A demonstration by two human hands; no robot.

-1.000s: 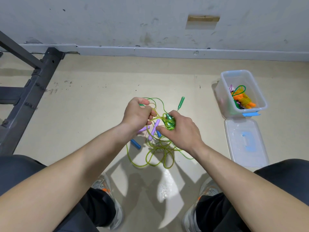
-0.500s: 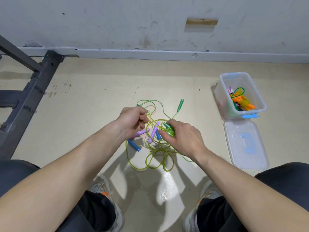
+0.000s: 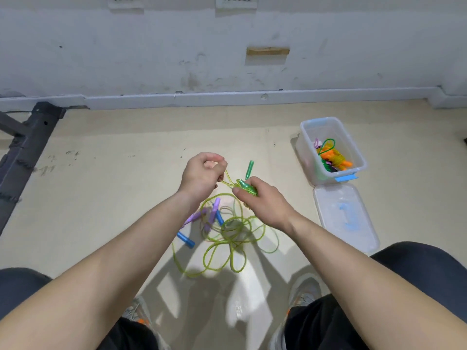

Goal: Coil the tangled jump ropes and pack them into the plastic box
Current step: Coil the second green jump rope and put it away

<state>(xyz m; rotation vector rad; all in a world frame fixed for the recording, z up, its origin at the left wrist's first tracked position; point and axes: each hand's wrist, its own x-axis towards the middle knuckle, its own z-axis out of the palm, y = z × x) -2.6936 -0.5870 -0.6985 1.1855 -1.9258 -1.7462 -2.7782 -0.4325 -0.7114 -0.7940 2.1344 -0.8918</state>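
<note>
— Left hand (image 3: 202,175)?
— Lifted over the pale beige floor (image 3: 113,173), wrist bent, back turned to the camera, with fingers curled in. Pinching 1 strand of the thin translucent yellow-green jump rope (image 3: 227,238) between thumb and fingertips.
— And the right hand (image 3: 262,200)?
— Just beside the left, a little lower and nearer, on a forearm slanting in from the lower right. Curled round a small shiny green wound bundle of cord (image 3: 246,188), with the thumb pressed on its near side.
— Joined by anything?
— By 1 short taut stretch of rope, from the left fingertips to the bundle.
— Rest of that rope?
— Hanging from the hands into loose loops on the floor, between the 2 forearms and ahead of 2 grey shoes with orange marks (image 3: 303,286).
— Handles?
— 2 lilac plastic handles (image 3: 214,210) and 2 blue plastic handles (image 3: 185,239) in the tangle below the left wrist. 1 slim green handle (image 3: 249,170) just beyond the right knuckles; lifted or lying flat, cannot tell.
— Box?
— Clear rectangular plastic box with blue latches (image 3: 319,121), open, on the floor well to the right of the hands, near the scuffed grey wall (image 3: 151,59). Holding orange, yellow and green bundled ropes (image 3: 336,157). Clear flat lid (image 3: 343,218) right against its near end.
— Far left?
— Dark metal frame (image 3: 27,145) on the floor, well apart from the ropes.
</note>
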